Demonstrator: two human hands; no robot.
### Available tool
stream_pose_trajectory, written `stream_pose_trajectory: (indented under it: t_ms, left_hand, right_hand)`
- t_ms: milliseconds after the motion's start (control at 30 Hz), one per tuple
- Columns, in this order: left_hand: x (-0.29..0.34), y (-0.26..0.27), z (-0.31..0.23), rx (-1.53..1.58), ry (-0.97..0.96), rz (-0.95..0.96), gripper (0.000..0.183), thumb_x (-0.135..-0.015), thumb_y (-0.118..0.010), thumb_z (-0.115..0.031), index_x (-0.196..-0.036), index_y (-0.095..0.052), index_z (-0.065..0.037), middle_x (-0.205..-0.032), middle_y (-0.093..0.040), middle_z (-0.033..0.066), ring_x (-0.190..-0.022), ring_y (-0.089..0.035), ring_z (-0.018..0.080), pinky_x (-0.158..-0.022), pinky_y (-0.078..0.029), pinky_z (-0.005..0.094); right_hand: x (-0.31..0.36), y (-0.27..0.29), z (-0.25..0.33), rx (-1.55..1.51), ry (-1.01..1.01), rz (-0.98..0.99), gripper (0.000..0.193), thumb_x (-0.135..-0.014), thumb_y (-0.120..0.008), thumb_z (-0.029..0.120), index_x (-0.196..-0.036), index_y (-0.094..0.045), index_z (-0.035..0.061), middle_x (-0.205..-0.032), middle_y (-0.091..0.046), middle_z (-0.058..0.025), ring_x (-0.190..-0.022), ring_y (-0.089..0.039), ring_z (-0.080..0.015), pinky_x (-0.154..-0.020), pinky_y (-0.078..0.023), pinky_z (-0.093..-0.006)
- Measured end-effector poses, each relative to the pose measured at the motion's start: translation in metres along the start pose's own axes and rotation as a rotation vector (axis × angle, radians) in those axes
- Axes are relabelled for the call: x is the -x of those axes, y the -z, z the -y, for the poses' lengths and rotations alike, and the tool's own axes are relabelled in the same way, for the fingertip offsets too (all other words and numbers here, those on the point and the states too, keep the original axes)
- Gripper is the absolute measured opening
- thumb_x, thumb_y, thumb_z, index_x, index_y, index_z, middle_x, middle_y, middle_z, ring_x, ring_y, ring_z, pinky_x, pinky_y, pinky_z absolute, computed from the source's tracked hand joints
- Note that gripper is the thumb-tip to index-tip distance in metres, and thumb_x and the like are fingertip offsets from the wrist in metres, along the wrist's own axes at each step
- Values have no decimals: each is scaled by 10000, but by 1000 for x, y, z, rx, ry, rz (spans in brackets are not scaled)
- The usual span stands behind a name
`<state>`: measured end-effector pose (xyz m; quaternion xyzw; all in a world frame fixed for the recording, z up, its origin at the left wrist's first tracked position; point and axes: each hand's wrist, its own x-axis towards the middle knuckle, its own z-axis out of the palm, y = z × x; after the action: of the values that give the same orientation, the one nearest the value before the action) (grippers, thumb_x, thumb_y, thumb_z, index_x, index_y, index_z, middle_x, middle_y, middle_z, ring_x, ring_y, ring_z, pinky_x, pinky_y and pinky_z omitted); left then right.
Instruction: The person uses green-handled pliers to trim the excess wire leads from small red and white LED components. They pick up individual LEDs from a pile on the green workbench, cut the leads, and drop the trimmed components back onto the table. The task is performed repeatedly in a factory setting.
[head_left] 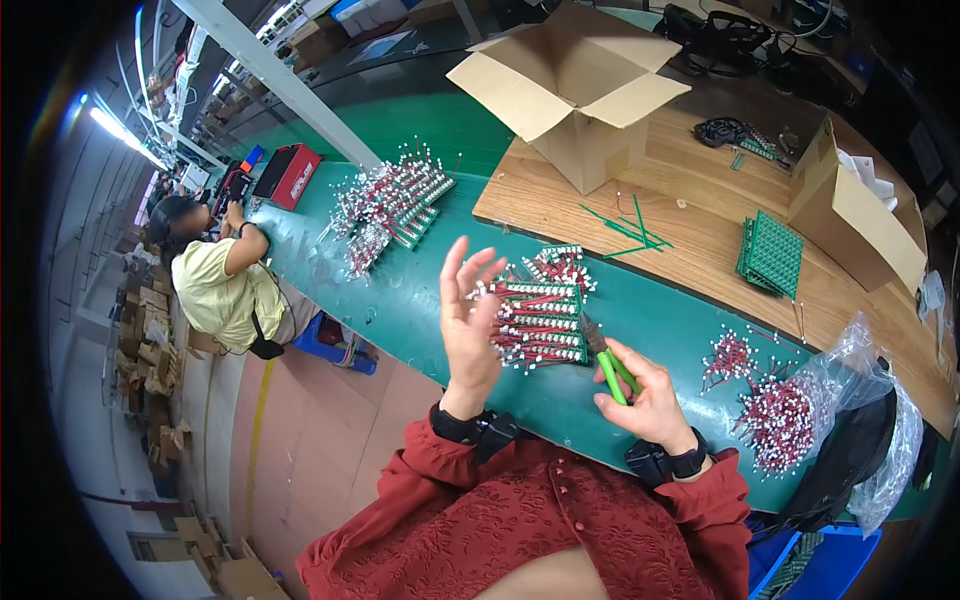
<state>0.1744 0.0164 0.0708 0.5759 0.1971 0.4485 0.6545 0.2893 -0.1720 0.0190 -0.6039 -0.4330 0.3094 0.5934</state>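
My right hand (648, 395) is closed around the green handles of a pair of pliers (618, 384). Their dark jaws point at the right edge of a green circuit board panel (540, 322), which lies on the bench with rows of white connectors and dark red wires. My left hand (468, 335) is raised beside the panel's left side, its fingers spread and slightly blurred, with nothing visible in it. Just behind the panel sits a smaller wired board piece (560, 266), partly among loose wires.
Wired boards (390, 205) are heaped farther left on the green bench (400, 325). Loose wires (778, 425) lie at right near clear plastic bags. An open carton (600, 150), thin green strips (632, 232) and stacked bare boards (770, 254) rest on the wooden board. A co-worker (225, 270) sits at left.
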Motion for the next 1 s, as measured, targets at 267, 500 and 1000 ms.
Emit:
stream_pose_trajectory:
  t_ms: [267,500,1000]
  left_hand:
    - [27,11,21,-49,122,132,638,-741,-701,43,-1305,-411,-33,-1294,-490,132,-1100,-554,199,-915,-487,327]
    - [25,14,30,329,469,-22,241,-833,-650,2,-1062,-580,-33,-1020,-637,75,-877,-629,151,-765,-539,302]
    - [13,13,19,-59,66,-29,241,-760,-712,46,-974,-615,-5,-1092,-591,98,-1007,-555,148,-870,-455,276]
  right_hand:
    - [0,-1,4,-121,-155,71,674,-729,-700,34,-1351,-443,-3,-997,-620,-52,-767,-546,-82,-628,-447,-205]
    - [-5,1,11,-806,-264,296,650,-776,-653,25,-1372,-397,-27,-983,-590,-78,-742,-502,-64,-646,-409,-186]
    - [-4,-3,17,126,-90,64,691,-654,-713,69,-1301,-481,-4,-949,-587,-68,-623,-428,-118,-584,-406,-247]
